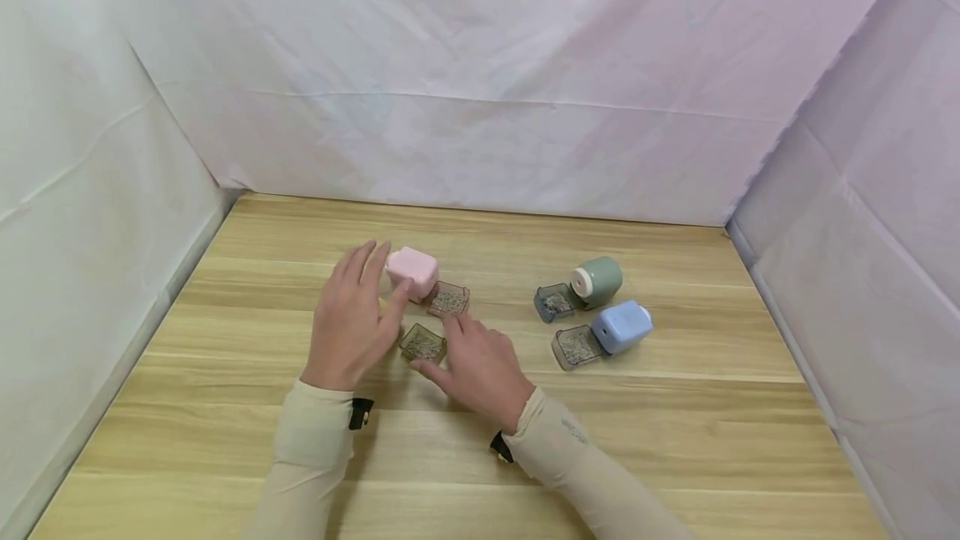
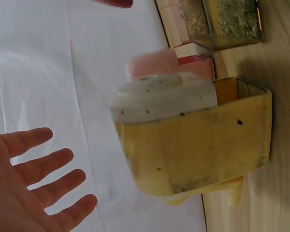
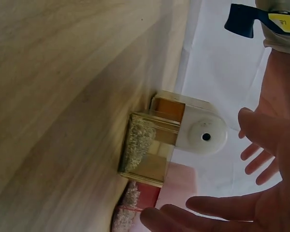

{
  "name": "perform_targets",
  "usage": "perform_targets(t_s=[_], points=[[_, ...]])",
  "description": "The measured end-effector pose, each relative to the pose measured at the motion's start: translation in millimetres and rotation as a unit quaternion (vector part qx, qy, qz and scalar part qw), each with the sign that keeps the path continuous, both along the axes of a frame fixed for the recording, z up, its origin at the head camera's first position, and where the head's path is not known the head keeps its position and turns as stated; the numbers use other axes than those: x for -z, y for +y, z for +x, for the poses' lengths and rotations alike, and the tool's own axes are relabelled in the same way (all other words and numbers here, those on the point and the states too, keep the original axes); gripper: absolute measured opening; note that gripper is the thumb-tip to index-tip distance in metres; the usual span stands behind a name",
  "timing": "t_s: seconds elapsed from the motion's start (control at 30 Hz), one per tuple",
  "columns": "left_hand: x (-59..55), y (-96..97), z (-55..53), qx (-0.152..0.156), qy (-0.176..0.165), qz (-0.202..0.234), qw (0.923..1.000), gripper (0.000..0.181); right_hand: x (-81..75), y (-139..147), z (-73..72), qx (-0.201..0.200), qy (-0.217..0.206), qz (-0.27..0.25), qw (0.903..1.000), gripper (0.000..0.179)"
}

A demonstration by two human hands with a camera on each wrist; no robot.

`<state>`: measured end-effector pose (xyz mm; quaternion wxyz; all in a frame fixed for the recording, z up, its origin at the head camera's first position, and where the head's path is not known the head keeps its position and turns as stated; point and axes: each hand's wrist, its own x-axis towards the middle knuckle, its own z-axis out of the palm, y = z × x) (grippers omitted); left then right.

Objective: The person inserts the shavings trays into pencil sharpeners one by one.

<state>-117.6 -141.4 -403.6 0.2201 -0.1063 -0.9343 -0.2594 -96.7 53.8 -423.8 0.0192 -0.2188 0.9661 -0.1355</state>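
Observation:
My left hand [image 1: 347, 332] is open, its fingers spread above a yellow pencil sharpener [image 2: 193, 150], which it mostly hides in the head view. The right hand [image 1: 483, 365] is open too, fingers and thumb extended close beside a clear yellow drawer [image 1: 422, 344] of pencil shavings. That drawer sits pulled out in front of the sharpener's white face [image 3: 203, 133] with its round hole. Behind, a pink sharpener [image 1: 413, 270] stands near the left fingertips, its pink-tinted shavings drawer [image 1: 448, 299] out beside it.
To the right stand a green sharpener [image 1: 602, 280] and a blue sharpener [image 1: 622, 326]. A dark drawer [image 1: 554, 303] and a clear drawer [image 1: 577, 347], both with shavings, lie at their left sides. White cloth [image 1: 480, 148] encloses the back and sides of the wooden table [image 1: 675, 440].

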Motion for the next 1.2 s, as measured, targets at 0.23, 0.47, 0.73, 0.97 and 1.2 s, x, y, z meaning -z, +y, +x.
perform_targets(t_s=[0.23, 0.47, 0.73, 0.97, 1.2], points=[[1.7, -8.3, 0.5, 0.0, -0.001, 0.008, 1.0, 0.061, 7.7, -8.1, -2.3, -0.011, 0.008, 0.033, 0.9994, 0.068], [0.4, -17.4, 1.2, -0.004, 0.02, 0.019, 0.9996, 0.059, 12.5, -12.9, -3.5, 0.005, -0.011, 0.058, 0.9982, 0.056], [-4.3, -25.9, 2.7, -0.005, -0.004, 0.042, 0.9991, 0.055, 15.5, -13.7, -4.7, 0.003, -0.015, 0.048, 0.9987, 0.049], [-16.9, -40.2, 5.0, 0.044, -0.109, 0.074, 0.9903, 0.055, 16.7, -10.3, -4.9, 0.002, -0.024, 0.028, 0.9993, 0.052], [-33.6, -55.6, 1.7, 0.074, -0.18, 0.019, 0.9807, 0.068, 18.9, -9.0, -5.1, -0.001, -0.023, 0.028, 0.9993, 0.053]])
